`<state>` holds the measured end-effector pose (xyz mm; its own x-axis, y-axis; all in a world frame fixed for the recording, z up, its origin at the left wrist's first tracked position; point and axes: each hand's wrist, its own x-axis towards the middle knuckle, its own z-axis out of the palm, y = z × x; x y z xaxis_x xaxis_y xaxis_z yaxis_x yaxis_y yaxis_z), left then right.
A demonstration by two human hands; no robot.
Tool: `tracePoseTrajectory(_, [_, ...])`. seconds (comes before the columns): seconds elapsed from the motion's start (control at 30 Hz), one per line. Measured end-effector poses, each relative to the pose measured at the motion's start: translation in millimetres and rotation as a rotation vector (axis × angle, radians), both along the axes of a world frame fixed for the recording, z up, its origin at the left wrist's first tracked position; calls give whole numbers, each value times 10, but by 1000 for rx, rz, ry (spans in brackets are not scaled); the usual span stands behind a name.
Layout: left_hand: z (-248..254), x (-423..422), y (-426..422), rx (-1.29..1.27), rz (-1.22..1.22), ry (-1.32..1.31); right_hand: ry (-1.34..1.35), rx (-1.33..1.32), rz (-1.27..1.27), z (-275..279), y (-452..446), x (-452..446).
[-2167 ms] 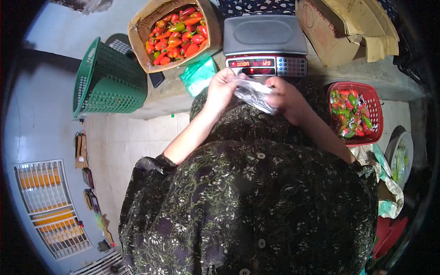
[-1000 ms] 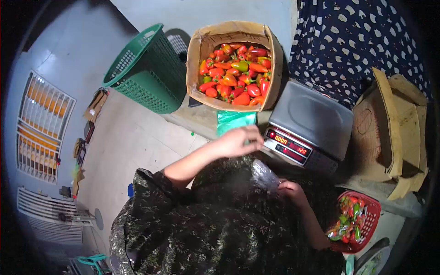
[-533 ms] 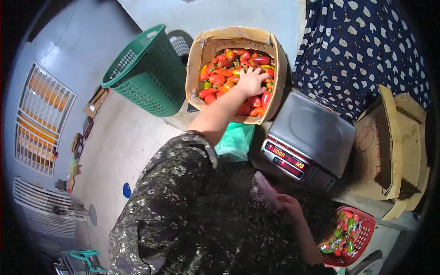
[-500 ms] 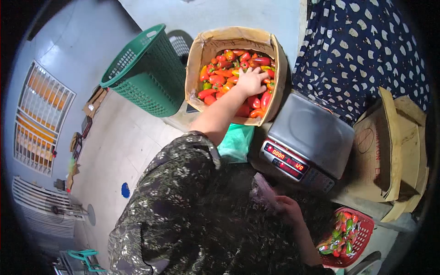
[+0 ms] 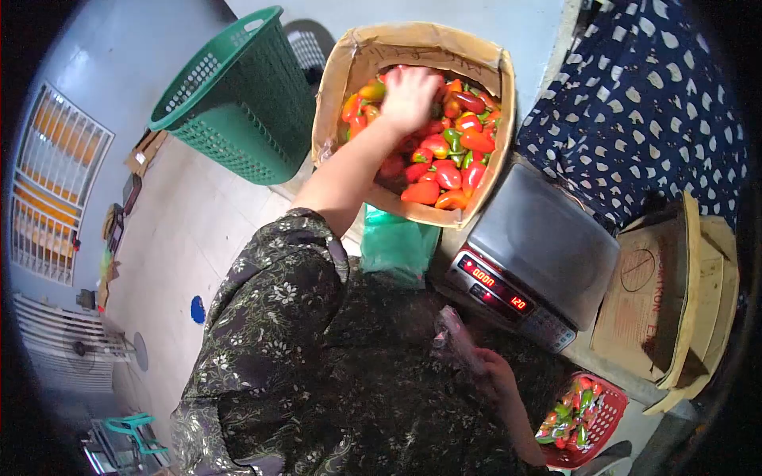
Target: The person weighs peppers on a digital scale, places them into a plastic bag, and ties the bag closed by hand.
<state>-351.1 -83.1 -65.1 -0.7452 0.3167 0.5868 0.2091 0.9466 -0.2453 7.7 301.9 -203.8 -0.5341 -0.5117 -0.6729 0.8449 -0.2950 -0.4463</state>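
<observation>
Left hand [image 5: 409, 99] lies among glossy red-orange peppers [image 5: 447, 176] inside open brown cardboard box [image 5: 337, 70], fingertips hidden, grip unclear. Crumpled clear plastic bag [image 5: 458, 341] extends just left of right hand [image 5: 498, 374], near end pinched between fingers.

Place: produce-weighing spot, shop or home cannot be told | Trade signs: peppers [image 5: 448, 176] heaped in a carton [image 5: 432, 55], more held in a red basket [image 5: 613, 406], digital scale [image 5: 548, 246] lit | Room: enclosed by pale walls, barred window [image 5: 55, 186] seen
</observation>
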Motion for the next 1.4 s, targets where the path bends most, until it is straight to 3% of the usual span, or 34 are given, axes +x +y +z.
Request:
tracePoseTrajectory(0.03, [128,97,205,24,-117,-134,-5,10,10,36,-9,-25])
tracePoseTrajectory(0.07, [-78,-51,230,-17,-239,-245,-11,18,20,107,-29,-42])
tracePoseTrajectory(0.1, [-131,-35,366,-117,-147,-560,-19,28,32,147,-43,-48])
tracePoseTrajectory(0.17, [-331,-41,424,-30,-123,-600,-39,17,4,103,-19,-37])
tracePoseTrajectory(0.37, [-144,-47,520,-45,19,-978,-58,-28,-63,66,73,-6])
tracePoseTrajectory(0.47, [-9,63,529,-122,-11,-935,-25,-7,-34,63,55,-14])
tracePoseTrajectory(0.57, [174,84,639,-205,99,-1057,-57,-74,-12,159,34,-36])
tracePoseTrajectory(0.7, [279,-69,514,-94,166,-795,-83,-77,-35,156,52,-35])
tracePoseTrajectory(0.77, [153,-199,415,-81,77,-369,-64,-42,-30,129,14,-31])
tracePoseTrajectory(0.83, [69,-373,503,7,-36,-333,-84,-16,-30,102,5,-48])
tracePoseTrajectory(0.97, [-210,-737,808,261,-253,-582,-52,84,39,-51,99,-60])
tracePoseTrajectory(1.1, [-248,-791,843,267,1,-604,-34,122,48,-27,168,-62])
tracePoseTrajectory(1.13, [-171,-958,859,202,64,-760,-84,94,-3,-13,144,-106])
tracePoseTrajectory(1.23, [-424,-1319,854,54,125,-777,-171,52,-43,-19,192,-71])
tracePoseTrajectory(1.27, [-427,-1382,881,147,231,-846,-137,64,-21,-159,259,-25])
tracePoseTrajectory(1.4, [-573,-1559,785,129,241,-776,-182,55,-47,-49,211,-85])
